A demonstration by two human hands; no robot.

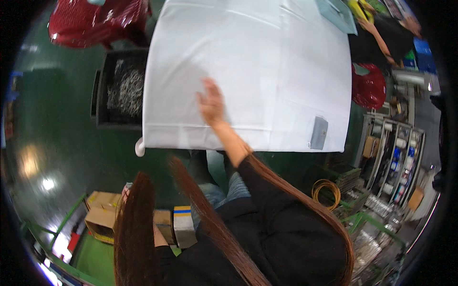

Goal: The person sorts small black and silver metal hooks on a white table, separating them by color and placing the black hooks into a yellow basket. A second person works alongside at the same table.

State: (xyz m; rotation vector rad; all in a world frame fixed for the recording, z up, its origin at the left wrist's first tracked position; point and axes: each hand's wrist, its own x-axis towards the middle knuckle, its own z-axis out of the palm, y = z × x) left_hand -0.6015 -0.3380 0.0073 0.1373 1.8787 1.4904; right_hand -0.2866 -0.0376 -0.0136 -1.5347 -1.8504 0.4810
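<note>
My right hand (211, 102) reaches out over the white-covered table (243, 62), left of its middle. Its fingers are apart and somewhat blurred, and nothing is in them. Whether the palm touches the cover cannot be told. Long brown hair hangs in front of most of my left hand (126, 192); only a bit of it shows low on the left, near a cardboard box (102, 214). A small pale object seems to be at its fingertips, too small to name. A flat grey-blue case (319, 132) lies on the table's near right corner, away from both hands.
A black crate (102, 102) of small metal pieces stands by the table's left edge. Red plastic chairs (90, 24) are around. A light-blue tray (336, 16) sits at the far right corner, beside a co-worker's arm (380, 43). Shelving (396, 152) stands at right.
</note>
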